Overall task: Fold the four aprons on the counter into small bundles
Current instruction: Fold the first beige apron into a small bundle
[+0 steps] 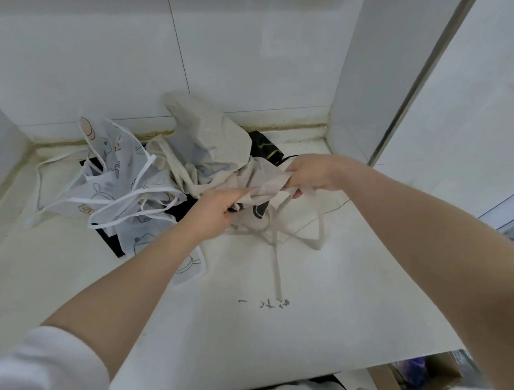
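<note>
Both hands are gripping the beige apron (264,179) over the white counter (255,327). The left hand (212,211) is curling its fingers round a bunched edge of that cloth, and the right hand (311,174) is pinching another fold of it just to the right, so a short span of cloth is stretching between the 2 hands. Beige ties (278,264) are hanging from the apron and trailing down across the counter toward the near edge, ending just above some dark handwriting (266,303) on the surface.

Left of the beige apron, a white printed apron (116,177) with cartoon drawings and white ties is lying crumpled, touching it. A black apron (267,147) is showing behind the beige apron near the back wall (243,48), and black cloth (110,239) is also peeking out from under the printed apron; whether these are 1 piece or 2 cannot be told. Another pale cloth (199,123) is standing up behind the beige apron, leaning against the wall. A white sleeve (45,369) is covering the left upper arm.
</note>
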`<state>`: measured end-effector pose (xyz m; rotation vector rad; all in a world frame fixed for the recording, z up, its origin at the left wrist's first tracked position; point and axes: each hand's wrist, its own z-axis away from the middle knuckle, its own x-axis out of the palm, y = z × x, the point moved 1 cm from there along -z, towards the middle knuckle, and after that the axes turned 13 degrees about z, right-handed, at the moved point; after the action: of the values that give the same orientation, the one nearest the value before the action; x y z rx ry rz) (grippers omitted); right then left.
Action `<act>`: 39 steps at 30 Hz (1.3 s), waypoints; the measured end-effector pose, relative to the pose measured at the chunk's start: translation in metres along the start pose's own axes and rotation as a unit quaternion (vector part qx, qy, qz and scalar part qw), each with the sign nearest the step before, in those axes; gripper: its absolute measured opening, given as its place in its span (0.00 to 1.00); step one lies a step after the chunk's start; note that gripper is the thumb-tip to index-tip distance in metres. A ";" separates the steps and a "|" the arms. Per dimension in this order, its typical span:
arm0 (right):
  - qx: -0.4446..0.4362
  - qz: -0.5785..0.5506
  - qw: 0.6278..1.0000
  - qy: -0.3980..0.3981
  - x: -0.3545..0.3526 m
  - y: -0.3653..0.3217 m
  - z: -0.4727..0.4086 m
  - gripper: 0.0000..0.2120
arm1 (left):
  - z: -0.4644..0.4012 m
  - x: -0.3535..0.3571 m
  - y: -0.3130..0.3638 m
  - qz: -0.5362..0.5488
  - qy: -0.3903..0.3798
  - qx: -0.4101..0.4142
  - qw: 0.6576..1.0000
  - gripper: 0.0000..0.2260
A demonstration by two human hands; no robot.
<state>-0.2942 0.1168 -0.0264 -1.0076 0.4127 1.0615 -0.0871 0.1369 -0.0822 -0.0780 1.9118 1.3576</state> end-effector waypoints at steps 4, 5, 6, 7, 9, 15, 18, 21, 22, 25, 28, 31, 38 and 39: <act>0.009 0.003 1.000 -0.008 -0.020 0.003 0.006 0.09 | -0.009 0.015 0.010 -0.150 0.012 0.022 0.988 0.30; 0.016 -0.025 0.999 -0.020 -0.023 0.004 0.006 0.09 | -0.011 0.018 0.014 -0.171 0.025 0.020 0.985 0.31; 0.022 -0.060 0.998 -0.028 -0.024 0.006 0.005 0.08 | -0.013 0.023 0.016 -0.178 0.043 0.028 0.983 0.31; 0.029 -0.105 0.993 -0.034 -0.023 0.007 0.005 0.07 | -0.014 0.027 0.017 -0.167 0.068 0.049 0.982 0.30; 0.041 -0.208 0.976 -0.048 -0.017 0.009 0.005 0.04 | -0.017 0.032 0.015 -0.111 0.136 0.043 0.983 0.27; -0.061 -0.264 0.961 -0.051 0.020 0.016 0.013 0.11 | -0.031 0.044 0.008 0.316 0.364 -0.161 0.862 0.11; -0.018 -0.337 0.941 -0.027 0.036 0.016 0.012 0.28 | -0.036 0.052 0.017 0.415 0.391 -0.163 0.805 0.10; 0.035 -0.306 0.950 0.057 0.044 0.024 0.013 0.25 | -0.040 0.064 0.025 0.509 0.389 -0.181 0.746 0.08; 0.045 -0.280 0.957 0.067 0.044 0.027 0.014 0.24 | -0.040 0.067 0.029 0.544 0.386 -0.196 0.719 0.08; 0.079 -0.221 0.970 0.067 0.038 0.038 0.017 0.22 | -0.040 0.073 0.038 0.627 0.364 -0.203 0.659 0.08; 0.042 -0.253 0.965 0.059 0.030 0.043 0.017 0.17 | -0.038 0.076 0.043 0.691 0.324 -0.207 0.612 0.10; -0.062 -0.288 0.953 0.065 0.025 0.043 0.017 0.13 | -0.035 0.073 0.050 0.720 0.287 -0.227 0.590 0.13; -0.052 -0.011 0.971 0.234 0.029 0.047 0.015 0.12 | -0.038 0.072 0.054 0.476 0.301 -0.369 0.740 0.27; -0.053 0.056 0.962 0.261 0.034 0.045 0.018 0.12 | -0.040 0.077 0.062 0.489 0.270 -0.342 0.756 0.22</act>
<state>-0.3202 0.1552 -0.0628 -1.3759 0.8577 0.9157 -0.1910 0.1584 -0.0763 0.2396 1.8004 3.0002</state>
